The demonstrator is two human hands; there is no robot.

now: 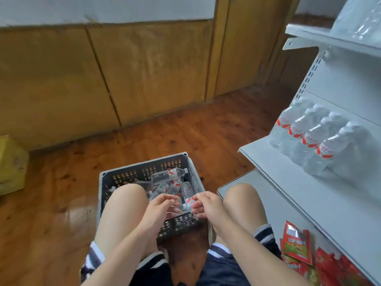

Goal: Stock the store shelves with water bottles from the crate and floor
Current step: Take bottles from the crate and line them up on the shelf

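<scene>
A grey slotted crate (115, 178) stands on the wooden floor between my knees, with several clear water bottles lying loose inside it. One bottle with a red-and-white label (187, 191) lies near the crate's front right. My right hand (206, 205) has its fingers curled at that bottle's lower end. My left hand (162, 205) hovers just left of it with fingers bent; whether it touches a bottle is hard to tell. A row of upright water bottles (309, 139) stands on the white shelf (268, 162) to my right.
Red snack packets (296, 244) lie on the lowest shelf at my right. A plastic-wrapped pack (358, 19) sits on the top shelf. A yellow box (10, 162) stands at the far left. Wooden wall panels lie behind the crate.
</scene>
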